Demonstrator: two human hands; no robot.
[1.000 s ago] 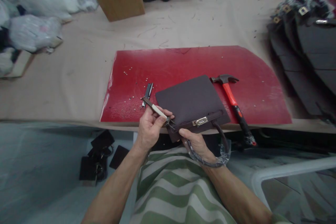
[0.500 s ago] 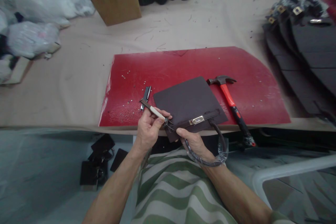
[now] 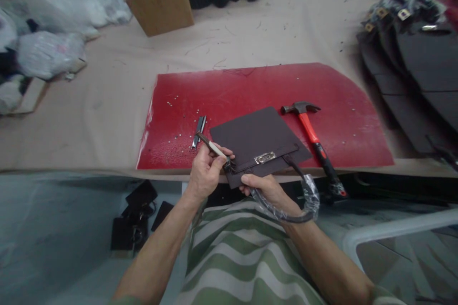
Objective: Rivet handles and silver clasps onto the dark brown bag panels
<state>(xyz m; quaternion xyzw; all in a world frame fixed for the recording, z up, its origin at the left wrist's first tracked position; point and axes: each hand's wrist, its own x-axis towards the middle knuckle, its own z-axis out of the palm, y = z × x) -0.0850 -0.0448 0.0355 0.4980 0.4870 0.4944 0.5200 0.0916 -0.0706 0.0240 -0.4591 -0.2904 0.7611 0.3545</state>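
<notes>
A dark brown bag panel (image 3: 246, 136) lies tilted over the front edge of a red mat (image 3: 229, 86). On it sits a metal turn-lock plate (image 3: 265, 157). From its near side loops a handle (image 3: 310, 200) wrapped in clear plastic, hanging over my right wrist. My left hand (image 3: 206, 171) pinches a narrow strap (image 3: 215, 148), dark with a pale side, at the panel's left corner. With thumb on top, my right hand (image 3: 263, 188) grips the panel's near edge. What its fingers touch underneath is hidden.
A claw hammer (image 3: 311, 133) rests right of the panel, its handle past the table edge. Small metal tools (image 3: 199, 132) and scattered bits lie left. Stacked dark panels (image 3: 422, 81) are at right, a cardboard box (image 3: 161, 7) and plastic-wrapped bundles (image 3: 50, 52) at back left.
The flap and its lock plate have shifted slightly left, and the plate now lies flatter. The plastic-wrapped handle has swung a little to the right. Both hands keep their grip.
</notes>
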